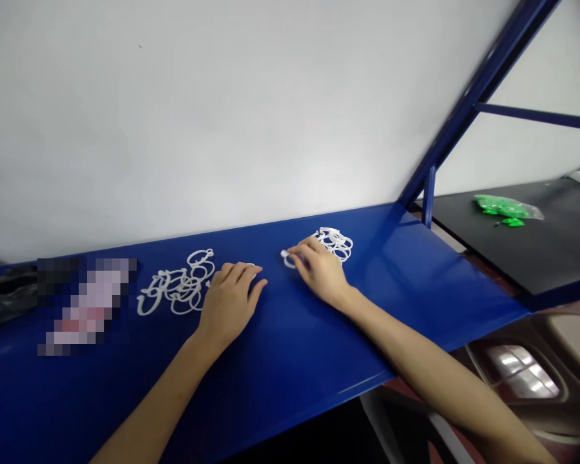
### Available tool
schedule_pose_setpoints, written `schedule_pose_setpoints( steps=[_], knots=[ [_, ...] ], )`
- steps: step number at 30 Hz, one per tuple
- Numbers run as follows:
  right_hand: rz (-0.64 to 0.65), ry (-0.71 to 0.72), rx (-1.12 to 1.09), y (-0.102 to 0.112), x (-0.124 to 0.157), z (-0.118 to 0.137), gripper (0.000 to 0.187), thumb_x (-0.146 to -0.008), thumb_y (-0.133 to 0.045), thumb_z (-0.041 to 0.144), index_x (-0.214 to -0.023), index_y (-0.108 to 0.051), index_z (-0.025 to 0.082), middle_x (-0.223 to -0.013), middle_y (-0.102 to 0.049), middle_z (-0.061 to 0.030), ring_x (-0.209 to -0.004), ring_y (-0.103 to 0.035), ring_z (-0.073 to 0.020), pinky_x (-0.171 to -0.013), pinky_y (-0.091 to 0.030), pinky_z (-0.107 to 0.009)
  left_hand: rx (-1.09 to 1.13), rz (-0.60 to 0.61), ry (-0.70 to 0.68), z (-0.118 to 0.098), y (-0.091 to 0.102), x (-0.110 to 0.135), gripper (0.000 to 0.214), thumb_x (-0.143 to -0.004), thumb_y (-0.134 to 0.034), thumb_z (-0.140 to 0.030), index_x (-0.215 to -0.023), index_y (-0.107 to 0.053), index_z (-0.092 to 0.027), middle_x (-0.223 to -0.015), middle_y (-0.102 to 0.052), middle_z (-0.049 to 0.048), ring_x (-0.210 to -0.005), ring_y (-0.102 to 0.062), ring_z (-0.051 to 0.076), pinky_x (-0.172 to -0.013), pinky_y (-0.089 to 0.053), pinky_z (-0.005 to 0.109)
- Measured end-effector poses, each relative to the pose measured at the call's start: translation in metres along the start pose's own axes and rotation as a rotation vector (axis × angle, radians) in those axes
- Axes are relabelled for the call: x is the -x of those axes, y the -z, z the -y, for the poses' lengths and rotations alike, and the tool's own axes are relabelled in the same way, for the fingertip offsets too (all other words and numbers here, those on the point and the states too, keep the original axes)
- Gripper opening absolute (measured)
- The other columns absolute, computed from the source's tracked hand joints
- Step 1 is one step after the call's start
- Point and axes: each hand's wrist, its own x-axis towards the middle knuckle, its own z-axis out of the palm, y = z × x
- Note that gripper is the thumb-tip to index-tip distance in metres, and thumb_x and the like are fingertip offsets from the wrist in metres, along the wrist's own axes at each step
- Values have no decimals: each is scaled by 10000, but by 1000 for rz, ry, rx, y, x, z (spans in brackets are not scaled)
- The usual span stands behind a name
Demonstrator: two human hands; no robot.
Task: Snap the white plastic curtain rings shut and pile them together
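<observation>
On the blue tabletop (pixel 290 361) lie two groups of thin white plastic rings. The left pile of rings (pixel 186 291) spreads out just beside my left hand (pixel 229 303). That hand is palm down with thumb and index finger apart; a bit of white shows behind its fingertips, mostly hidden. My right hand (pixel 321 270) has thumb and fingers closed on a white plastic ring (pixel 286 259), whose small knob sticks out to the left. Partly behind this hand, the right pile of rings (pixel 339 241) sits near the back of the table.
A white wall (pixel 270 116) rises behind the table. Dark plastic (pixel 9 293) and a blurred-out item (pixel 94 296) lie at the left. A blue frame post (pixel 432 164) stands on the right; past it, a black table (pixel 493 238) carries a bag of green pieces (pixel 505 206). A brown chair (pixel 551 374) stands below.
</observation>
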Motion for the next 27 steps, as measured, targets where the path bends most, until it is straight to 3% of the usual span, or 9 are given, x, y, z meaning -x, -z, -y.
schedule_pose_setpoints(
  steps=[3,7,16,21,24,27],
  knots=[
    [-121,-98,228,6,-11,-27,215,-996,-521,266,-1064,-715,202,-1022,-678,-97,-932,-618,-234,-813,-495,-355,-179,50,62,10,-2,2,295,-958,-516,-358,-1108,-679,-165,-1073,-681,126,-1018,-564,320,-877,-470,465],
    [-131,-148,369,9,-18,-52,204,-964,-562,260,-1070,-721,187,-963,-702,-98,-921,-561,-267,-845,-454,-400,-260,135,83,16,-3,4,280,-959,-513,-338,-1057,-700,-155,-1051,-677,120,-1003,-550,318,-861,-468,454],
    [-191,-128,484,9,-17,-44,205,-959,-573,275,-1022,-741,177,-959,-700,-106,-918,-525,-274,-788,-417,-386,-269,172,65,15,-3,4,201,-968,-516,-250,-979,-703,-175,-985,-688,86,-962,-566,286,-834,-467,430],
    [-168,13,266,13,-12,-20,205,-996,-536,277,-1003,-721,190,-972,-703,-93,-933,-552,-254,-861,-449,-406,-221,42,12,12,0,3,169,-966,-533,-239,-913,-683,-184,-914,-677,70,-907,-571,269,-812,-474,419],
    [-1,52,-26,6,-3,0,183,-1000,-551,299,-1044,-692,192,-951,-703,-66,-912,-606,-212,-873,-485,-377,-97,-79,-83,6,4,2,142,-971,-541,-227,-938,-672,-182,-917,-670,56,-895,-572,233,-842,-487,393],
    [165,-54,-334,-5,6,16,209,-982,-582,341,-1111,-645,189,-880,-698,-27,-775,-638,-158,-752,-518,-310,21,-132,-201,1,6,2,119,-968,-554,-200,-986,-671,-192,-947,-663,46,-903,-569,204,-859,-500,364]
  ],
)
